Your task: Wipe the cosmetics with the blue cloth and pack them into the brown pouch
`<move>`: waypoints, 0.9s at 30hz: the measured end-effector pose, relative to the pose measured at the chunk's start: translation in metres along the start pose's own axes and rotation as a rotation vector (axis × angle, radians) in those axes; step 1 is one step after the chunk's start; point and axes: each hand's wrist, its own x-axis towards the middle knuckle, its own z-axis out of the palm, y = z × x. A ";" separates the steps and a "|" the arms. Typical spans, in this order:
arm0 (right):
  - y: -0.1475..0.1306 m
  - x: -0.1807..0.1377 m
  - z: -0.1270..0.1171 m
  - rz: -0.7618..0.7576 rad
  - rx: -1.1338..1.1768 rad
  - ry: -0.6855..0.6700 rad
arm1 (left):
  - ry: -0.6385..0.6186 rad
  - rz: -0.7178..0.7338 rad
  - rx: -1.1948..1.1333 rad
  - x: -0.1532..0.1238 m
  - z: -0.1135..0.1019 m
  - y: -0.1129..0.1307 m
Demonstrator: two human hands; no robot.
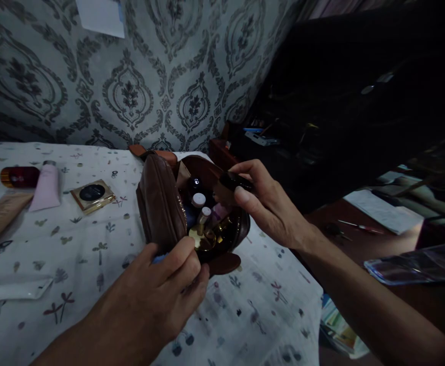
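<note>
Tube (47, 187) and squarish gold compact (93, 196) sat on printed cloth (279, 320); left hand (165, 287) gripped, kinda blocked, the leathery bag (161, 201); right hand (266, 203) pinched a dark container (228, 185).

The bag (160, 203) sits on the cloth (104, 310) before the wall (146, 76), bottles (199, 199) inside. Left of it lie 1 compact (93, 196), then 1 tube (47, 189). Right, 1 pen (359, 226) lies beside paper (386, 209).

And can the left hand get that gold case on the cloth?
Probably yes: only patterned cloth seems to lie between the left hand and the gold case. But that hand seems to hold the brown bag, so it must likely let go first.
</note>
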 end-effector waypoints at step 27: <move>0.002 0.000 -0.002 -0.347 -0.288 -0.365 | 0.063 -0.003 0.071 0.003 0.007 -0.003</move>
